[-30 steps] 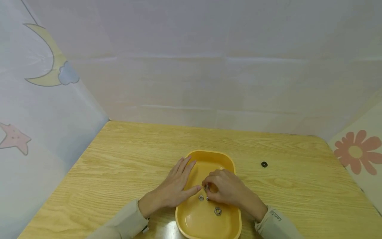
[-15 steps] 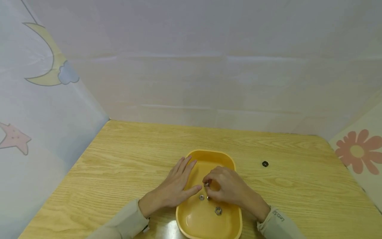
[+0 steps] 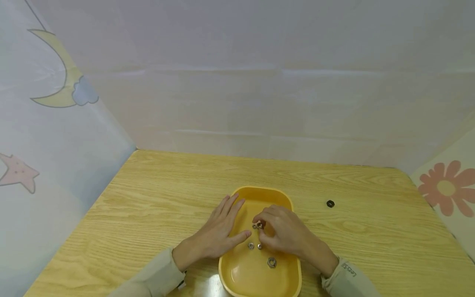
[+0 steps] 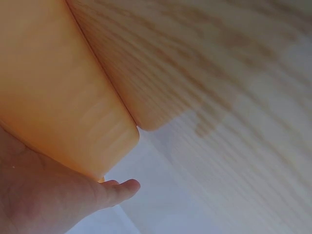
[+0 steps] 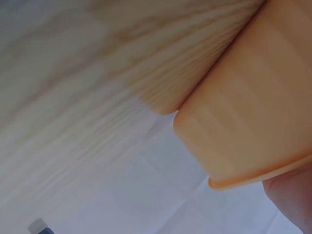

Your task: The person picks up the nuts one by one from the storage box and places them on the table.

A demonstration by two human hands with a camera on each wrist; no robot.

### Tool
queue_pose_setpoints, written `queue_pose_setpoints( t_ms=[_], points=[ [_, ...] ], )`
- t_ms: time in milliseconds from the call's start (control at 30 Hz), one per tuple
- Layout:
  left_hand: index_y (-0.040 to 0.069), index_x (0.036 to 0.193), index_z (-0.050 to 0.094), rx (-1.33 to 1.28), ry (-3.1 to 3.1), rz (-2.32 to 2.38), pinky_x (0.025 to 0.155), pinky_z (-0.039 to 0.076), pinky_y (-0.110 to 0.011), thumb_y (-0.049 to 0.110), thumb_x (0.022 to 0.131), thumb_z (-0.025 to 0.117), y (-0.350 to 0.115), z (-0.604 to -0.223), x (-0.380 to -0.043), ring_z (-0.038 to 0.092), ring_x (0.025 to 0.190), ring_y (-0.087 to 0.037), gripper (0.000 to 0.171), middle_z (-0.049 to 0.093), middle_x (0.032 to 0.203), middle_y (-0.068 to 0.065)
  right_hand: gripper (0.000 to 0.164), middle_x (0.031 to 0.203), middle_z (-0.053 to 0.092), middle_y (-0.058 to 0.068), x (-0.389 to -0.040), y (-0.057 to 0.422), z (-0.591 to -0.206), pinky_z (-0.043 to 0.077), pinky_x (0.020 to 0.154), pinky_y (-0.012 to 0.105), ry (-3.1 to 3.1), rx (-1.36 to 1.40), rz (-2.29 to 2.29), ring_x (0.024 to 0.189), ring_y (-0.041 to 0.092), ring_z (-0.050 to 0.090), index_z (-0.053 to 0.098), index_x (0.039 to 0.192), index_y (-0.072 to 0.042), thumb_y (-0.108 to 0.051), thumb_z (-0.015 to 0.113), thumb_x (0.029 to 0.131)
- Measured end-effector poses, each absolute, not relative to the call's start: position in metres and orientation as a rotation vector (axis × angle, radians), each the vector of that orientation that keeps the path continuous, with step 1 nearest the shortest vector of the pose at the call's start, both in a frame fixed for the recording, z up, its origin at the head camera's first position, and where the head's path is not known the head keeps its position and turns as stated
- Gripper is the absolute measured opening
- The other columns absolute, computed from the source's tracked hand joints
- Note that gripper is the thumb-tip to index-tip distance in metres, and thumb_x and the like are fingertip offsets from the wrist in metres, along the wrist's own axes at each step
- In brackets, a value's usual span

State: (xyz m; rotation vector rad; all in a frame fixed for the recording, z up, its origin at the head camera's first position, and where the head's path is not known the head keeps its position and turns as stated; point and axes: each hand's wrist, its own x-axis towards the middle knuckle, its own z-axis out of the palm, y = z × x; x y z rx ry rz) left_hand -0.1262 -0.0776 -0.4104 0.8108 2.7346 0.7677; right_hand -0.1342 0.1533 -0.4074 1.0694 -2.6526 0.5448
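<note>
A yellow plastic tray stands on the wood-grain table, with several metal nuts in it. My left hand rests on the tray's left rim, fingers straight and thumb reaching inside. Inside the tray, my right hand has its thumb and fingers curled round a hex nut. A smaller nut shows right beside that one, at the fingertips. Closer to me lie another nut, a tiny nut and a large hex nut. Both wrist views mainly show the tray's outer walls.
A black hex nut lies on the table to the right of the tray; its dark edge shows low in the right wrist view. White sheeting walls the table at the back and sides, with printed figures.
My right hand has shifted slightly away from me, and the nut at its fingers has moved with it. A smaller nut now shows beside that one. The left hand keeps its place.
</note>
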Motion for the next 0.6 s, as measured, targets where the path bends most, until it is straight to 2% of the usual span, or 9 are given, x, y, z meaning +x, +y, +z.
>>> queue_pose_setpoints(
  t_ms=[233,600],
  points=[
    [0.012,0.16,0.011,0.815,2.727,0.765,0.121,0.014,-0.063,0.058,0.1,0.043,-0.078,-0.411,-0.127,-0.001,0.154,-0.04,0.082,0.0,0.168,-0.011,0.015,0.091,0.069,-0.012,-0.134,0.157,-0.404,0.054,0.076,0.026,-2.599,1.102,0.583,0.084,0.005,0.062,0.075,0.096,-0.019,-0.019,0.073,0.081],
    [0.014,0.16,0.011,0.791,2.735,0.774,0.123,0.013,-0.06,0.056,0.1,0.045,-0.078,-0.411,-0.127,0.001,0.155,-0.038,0.082,0.002,0.169,-0.008,0.017,0.089,0.067,-0.011,-0.133,0.17,-0.4,0.056,0.075,0.026,-2.592,1.012,0.632,0.082,0.005,0.061,0.074,0.093,-0.016,-0.014,0.076,0.076]
  ],
)
